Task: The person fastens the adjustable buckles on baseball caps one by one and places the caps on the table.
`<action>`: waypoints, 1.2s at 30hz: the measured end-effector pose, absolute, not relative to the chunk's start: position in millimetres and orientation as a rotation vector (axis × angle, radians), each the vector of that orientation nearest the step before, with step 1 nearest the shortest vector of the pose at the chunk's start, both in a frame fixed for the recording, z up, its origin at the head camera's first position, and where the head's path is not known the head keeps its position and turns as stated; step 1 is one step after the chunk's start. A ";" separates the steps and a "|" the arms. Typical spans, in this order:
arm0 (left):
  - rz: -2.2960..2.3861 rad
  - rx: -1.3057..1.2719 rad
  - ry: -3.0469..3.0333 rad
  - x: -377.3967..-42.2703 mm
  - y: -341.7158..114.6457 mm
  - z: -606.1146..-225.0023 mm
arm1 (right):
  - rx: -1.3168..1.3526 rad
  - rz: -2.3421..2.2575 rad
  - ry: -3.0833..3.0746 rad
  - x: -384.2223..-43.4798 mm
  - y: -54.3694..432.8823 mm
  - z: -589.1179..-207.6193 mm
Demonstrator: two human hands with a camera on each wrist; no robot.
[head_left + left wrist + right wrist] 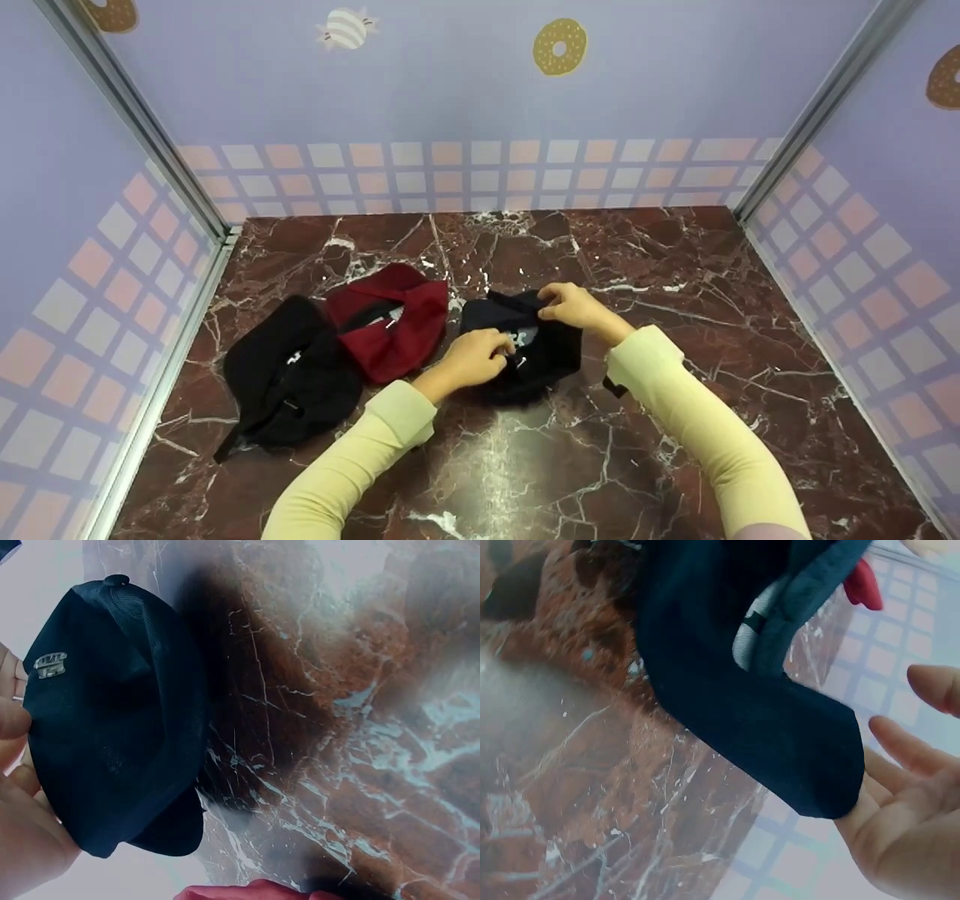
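Note:
A dark navy cap [559, 349] lies right of centre in the head view, its inside with a pale label facing up. My left hand [474, 358] pinches its near left edge; the left wrist view shows the cap's outer side [112, 720], with a small metal piece near those fingers. At the cap's far right side, my right hand [576, 306] touches it. In the right wrist view the thumb stands apart from the other fingers, some of which lie behind the cap's end [802, 742].
A dark red cap [412, 322] lies left of the navy one, inside up. Farther left is a black cap [289, 382], touching the red one. All rest on a brown marble-patterned table [735, 337] bounded by patterned panels [480, 90] at the back and sides.

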State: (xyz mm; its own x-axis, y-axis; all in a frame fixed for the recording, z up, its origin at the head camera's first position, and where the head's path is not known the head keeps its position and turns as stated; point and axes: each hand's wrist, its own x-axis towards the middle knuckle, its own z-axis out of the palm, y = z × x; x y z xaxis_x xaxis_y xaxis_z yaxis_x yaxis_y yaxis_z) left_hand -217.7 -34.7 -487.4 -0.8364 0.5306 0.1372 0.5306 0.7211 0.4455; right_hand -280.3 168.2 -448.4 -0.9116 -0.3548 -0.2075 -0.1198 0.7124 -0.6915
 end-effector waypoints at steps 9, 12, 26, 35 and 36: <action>0.483 0.993 2.934 -219.9 -34.5 -490.2 | -0.197 -1.219 2.201 -284.8 179.2 -449.9; 0.520 0.980 2.941 -219.6 -34.3 -488.4 | -0.173 -1.209 2.146 -281.4 180.9 -444.6; 0.951 0.843 2.869 -225.6 -40.2 -487.4 | -0.287 -1.198 1.872 -289.1 195.4 -455.3; 1.252 0.783 2.751 -229.5 -44.5 -485.6 | -0.448 -1.060 1.849 -286.8 192.2 -455.2; 1.282 0.784 2.735 -230.0 -45.0 -485.6 | -0.469 -1.025 1.866 -286.8 191.3 -455.7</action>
